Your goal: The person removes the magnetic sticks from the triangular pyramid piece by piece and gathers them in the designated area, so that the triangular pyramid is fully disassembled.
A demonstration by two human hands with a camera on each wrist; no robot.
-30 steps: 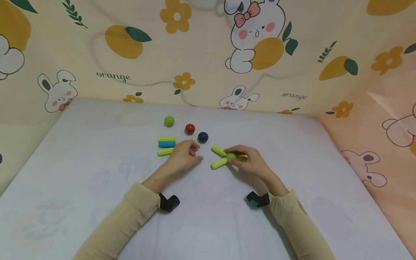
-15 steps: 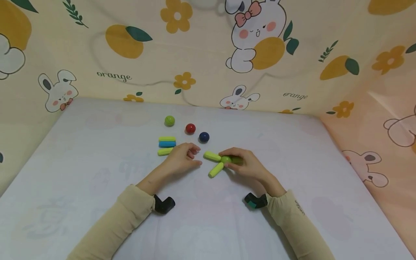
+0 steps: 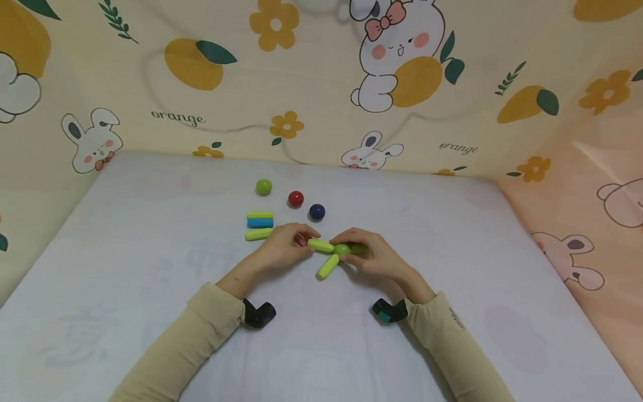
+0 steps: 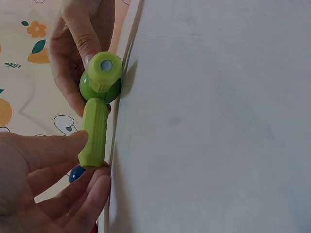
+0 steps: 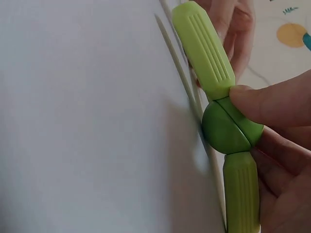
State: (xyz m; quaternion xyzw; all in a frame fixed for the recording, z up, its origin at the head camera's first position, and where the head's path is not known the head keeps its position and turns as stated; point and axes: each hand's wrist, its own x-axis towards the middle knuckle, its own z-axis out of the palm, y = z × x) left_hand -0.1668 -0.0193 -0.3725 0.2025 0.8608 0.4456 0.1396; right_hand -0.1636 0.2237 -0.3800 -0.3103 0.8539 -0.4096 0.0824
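A green ball (image 3: 341, 249) joins several yellow-green ribbed rods, which stick out from it at different angles. My right hand (image 3: 379, 252) holds this ball, with the thumb (image 5: 260, 104) on its side in the right wrist view. My left hand (image 3: 283, 245) pinches the outer end of the left-pointing rod (image 3: 320, 245) between thumb and fingers. Toward me points another rod (image 3: 327, 267), its end face (image 4: 106, 65) showing in the left wrist view. A further rod (image 5: 241, 194) lies along the right palm, partly covered in the head view.
Behind the hands lie a loose green ball (image 3: 263, 187), a red ball (image 3: 296, 199) and a dark blue ball (image 3: 317, 212). Left of them are a blue rod (image 3: 260, 223) and two yellow-green rods (image 3: 258, 234). A printed cloth wall (image 3: 241, 89) bounds the white table (image 3: 150, 268).
The right hand has brought the joined ball and rods leftward and turned them. At first apart from them, the left hand now has its fingers at the left rod's end.
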